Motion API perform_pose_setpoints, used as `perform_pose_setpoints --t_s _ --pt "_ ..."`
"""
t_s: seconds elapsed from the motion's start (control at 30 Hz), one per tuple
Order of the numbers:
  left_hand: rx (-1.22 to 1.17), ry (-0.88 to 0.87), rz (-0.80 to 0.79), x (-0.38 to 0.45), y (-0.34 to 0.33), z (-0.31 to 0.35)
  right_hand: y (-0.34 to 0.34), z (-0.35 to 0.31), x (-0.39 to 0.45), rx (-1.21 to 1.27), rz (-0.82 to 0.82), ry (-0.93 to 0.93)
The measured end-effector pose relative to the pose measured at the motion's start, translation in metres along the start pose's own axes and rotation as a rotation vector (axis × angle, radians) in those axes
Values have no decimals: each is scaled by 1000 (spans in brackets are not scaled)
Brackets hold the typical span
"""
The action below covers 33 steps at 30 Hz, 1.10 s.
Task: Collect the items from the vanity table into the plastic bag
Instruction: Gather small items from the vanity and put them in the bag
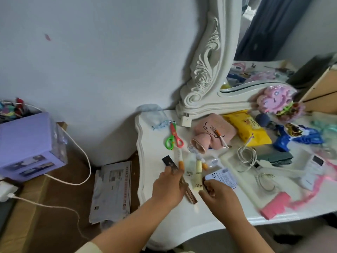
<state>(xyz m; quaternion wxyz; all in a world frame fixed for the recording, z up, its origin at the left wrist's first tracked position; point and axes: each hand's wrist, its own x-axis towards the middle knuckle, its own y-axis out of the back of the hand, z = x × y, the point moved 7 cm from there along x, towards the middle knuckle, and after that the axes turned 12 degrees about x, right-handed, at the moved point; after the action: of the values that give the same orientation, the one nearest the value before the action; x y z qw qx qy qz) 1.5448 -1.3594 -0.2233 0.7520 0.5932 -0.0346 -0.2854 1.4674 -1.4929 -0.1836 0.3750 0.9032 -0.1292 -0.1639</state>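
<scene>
The white vanity table (164, 216) is strewn with small items. My left hand (168, 188) pinches a slim black and rose-gold stick (190, 194) lying near the table's front left. My right hand (218, 195) has its fingers curled round a small dark item (206, 184), next to a blue-and-white card (223, 177). Between the hands lies a pale yellow tube (198, 172). An orange-capped pen (179, 157) and green and red scissors (174, 137) lie just beyond. A translucent bag (152, 114) with blue ties sits at the table's back left corner.
Farther right lie a pink pouch (214, 131), yellow wipes pack (249, 130), white cable (246, 154), dark green case (275, 156), blue wrapper (300, 136) and pink box (275, 205). The carved mirror frame (204, 70) stands behind. A purple box (27, 147) and papers (113, 190) are at left.
</scene>
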Motion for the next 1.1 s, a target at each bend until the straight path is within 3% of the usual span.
perform_pose_setpoints --t_s 0.3,0.53,0.7,0.83,0.93,1.1 --pt "21 261 8 8 -9 0 5 15 5 53 -12 27" --pt "-306 420 27 -4 -9 -28 12 21 4 70 34 66" --pt "-411 407 100 -13 1 -37 24 29 17 -12 17 122" --pt "-361 328 124 -12 5 -25 21 30 30 -222 -192 277" --pt "-384 302 102 -10 2 -19 12 43 39 -371 -346 280" --pt "-419 239 97 -13 1 -13 3 54 49 -486 -383 309"
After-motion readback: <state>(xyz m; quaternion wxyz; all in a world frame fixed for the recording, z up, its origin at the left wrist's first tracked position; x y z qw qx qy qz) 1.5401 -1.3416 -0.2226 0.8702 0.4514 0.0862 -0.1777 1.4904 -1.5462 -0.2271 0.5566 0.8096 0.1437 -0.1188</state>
